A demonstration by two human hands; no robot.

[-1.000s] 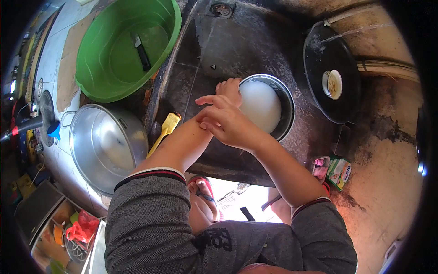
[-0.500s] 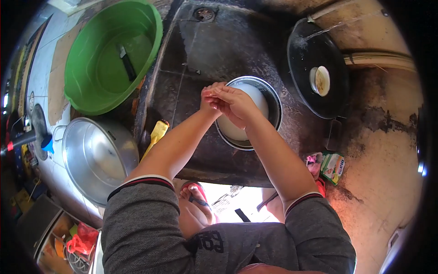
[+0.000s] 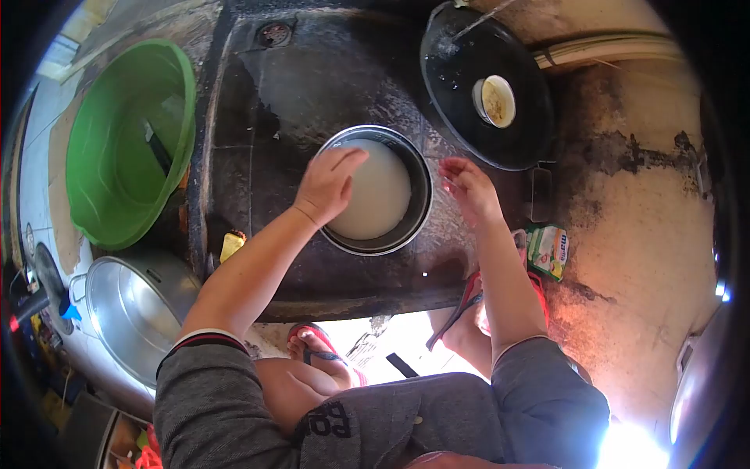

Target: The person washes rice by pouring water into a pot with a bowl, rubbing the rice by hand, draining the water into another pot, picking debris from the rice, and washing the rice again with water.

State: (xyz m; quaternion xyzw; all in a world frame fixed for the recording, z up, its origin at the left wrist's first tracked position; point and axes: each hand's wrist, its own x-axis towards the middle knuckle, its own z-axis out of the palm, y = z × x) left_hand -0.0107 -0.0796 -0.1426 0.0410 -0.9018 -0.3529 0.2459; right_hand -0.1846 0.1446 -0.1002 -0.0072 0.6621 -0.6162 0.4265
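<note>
A round metal pot (image 3: pixel 423 187) stands on the dark, wet sink floor, holding cloudy whitish liquid (image 3: pixel 380 193). Over the pot's left rim is my left hand (image 3: pixel 328 185), its fingers stretched out and nothing visible in it. My right hand (image 3: pixel 471 191) hovers just to the right of the pot, clear of the rim. Its fingers are loosely bent and apart, and no object shows in them. What lies at the bottom of the pot is hidden by the cloudy liquid.
Water runs into a large black pan (image 3: pixel 453 86) containing a small white bowl (image 3: pixel 506 100). At left are a green basin (image 3: pixel 101 156) with a knife (image 3: pixel 158 148), a silver pot (image 3: pixel 117 320) and a yellow item (image 3: pixel 232 246). A green-and-white packet (image 3: pixel 548 250) lies right.
My hands, pressed together above the pot before, have separated: the left to the pot's left rim, the right beyond its right side. The whole view has shifted, so surrounding things appear further left.
</note>
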